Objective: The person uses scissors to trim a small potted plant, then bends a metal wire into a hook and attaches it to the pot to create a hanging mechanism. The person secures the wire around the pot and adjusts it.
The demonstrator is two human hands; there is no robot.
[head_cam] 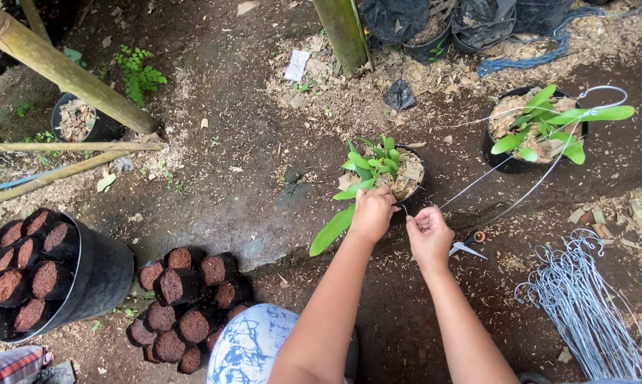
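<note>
A: Item one, left hand (371, 211)?
B: Closed over the near rim of the small black pot (415, 186), which sits on bare soil at centre and holds a green plant (369, 168) in dry chips.

A: Item two, right hand (427, 232)?
B: Clenched, fingers pinching a thin wire (477, 181) just beside the pot's rim. The wire runs up and right toward a second potted plant (541, 128), where a wire hook (605, 91) curves over its leaves.

A: Tools?
B: Scissors (469, 245) with an orange-marked handle, on the ground just right of the right hand.

A: Stock nearby?
B: Bundle of wire hangers (584, 299) at lower right; large black tub (97, 274) of small soil-filled bags at left; loose heap of the same bags (186, 299) beside it.

A: Surroundings?
B: Bamboo poles (57, 67) at upper left.
</note>
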